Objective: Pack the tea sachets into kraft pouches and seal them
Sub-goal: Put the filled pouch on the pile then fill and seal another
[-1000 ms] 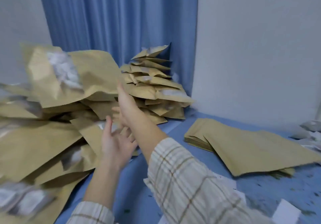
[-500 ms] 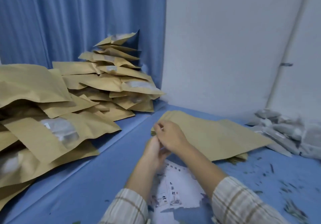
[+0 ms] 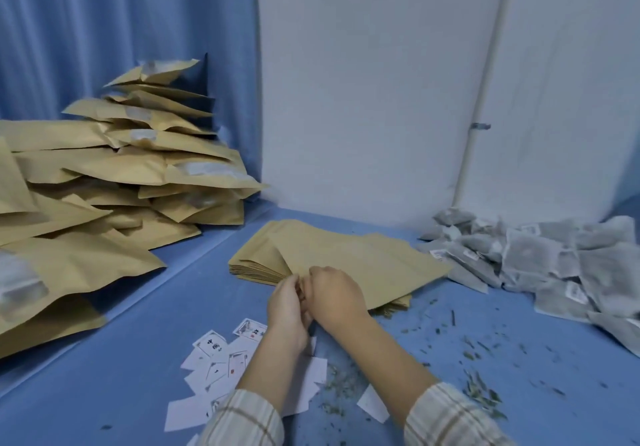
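Left hand (image 3: 287, 302) and right hand (image 3: 334, 295) together, fingers curled — pinching the near corner of the flat kraft pouch stack (image 3: 363, 262), tea sachets (image 3: 540, 258) heaped right — blue worktop (image 3: 145, 341)

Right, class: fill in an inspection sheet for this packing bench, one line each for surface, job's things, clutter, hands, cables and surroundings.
Surface: blue table, flecked with tea crumbs at the right.
Job's things: flat stack of empty pouches at centre; heap of filled pouches at left; grey sachets piled at right.
Clutter: white printed cards scattered near the wrists.
Hands: left hand and right hand meet at the stack's near edge, fingers curled at a pouch corner; exact grip hidden.
Cables: nothing seen.
Surroundings: blue curtain behind the heap; white wall with a pipe.
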A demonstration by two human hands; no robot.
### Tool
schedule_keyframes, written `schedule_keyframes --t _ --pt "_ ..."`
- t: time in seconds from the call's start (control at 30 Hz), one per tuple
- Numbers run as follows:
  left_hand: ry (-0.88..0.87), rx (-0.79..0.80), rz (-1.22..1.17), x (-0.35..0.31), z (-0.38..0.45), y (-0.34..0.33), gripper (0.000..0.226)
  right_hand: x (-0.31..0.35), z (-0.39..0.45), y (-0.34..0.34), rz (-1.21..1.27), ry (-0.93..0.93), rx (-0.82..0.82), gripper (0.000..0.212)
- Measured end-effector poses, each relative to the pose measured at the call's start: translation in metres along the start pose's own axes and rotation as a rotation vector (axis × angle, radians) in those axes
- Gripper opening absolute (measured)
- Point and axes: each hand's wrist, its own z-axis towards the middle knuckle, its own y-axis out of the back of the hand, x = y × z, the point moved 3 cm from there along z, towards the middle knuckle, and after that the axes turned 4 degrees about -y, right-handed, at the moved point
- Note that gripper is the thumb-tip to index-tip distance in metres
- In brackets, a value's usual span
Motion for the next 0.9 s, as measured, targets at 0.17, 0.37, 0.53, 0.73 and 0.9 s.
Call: schedule_keyframes --t 0.17,0.37,0.53,0.73,0.9 --pt "-0.086 0.110 -0.066 -0.017 -0.027 -0.012 0.030 0.001 -0.014 0.029 0.359 0.004 -0.198 0.040" --pt "-0.209 0.314 0.008 -0.034 -0.067 -0.022 0.025 0.006 -0.038 0.064 0.786 -0.068 -0.320 0.032" --pt "-0.204 0.412 -0.142 -0.043 -0.092 -0.019 0.016 0.024 -0.064 0.087 0.683 0.019 -0.423 0.026" --pt "-0.109 0.509 -0.337 -0.047 -0.106 -0.006 0.044 0.059 -0.080 0.094 0.234 0.091 -0.347 0.021" --pt "-0.048 0.487 -0.356 -0.048 -0.087 -0.005 0.041 0.063 -0.077 0.090 -0.063 0.018 -0.413 0.016"
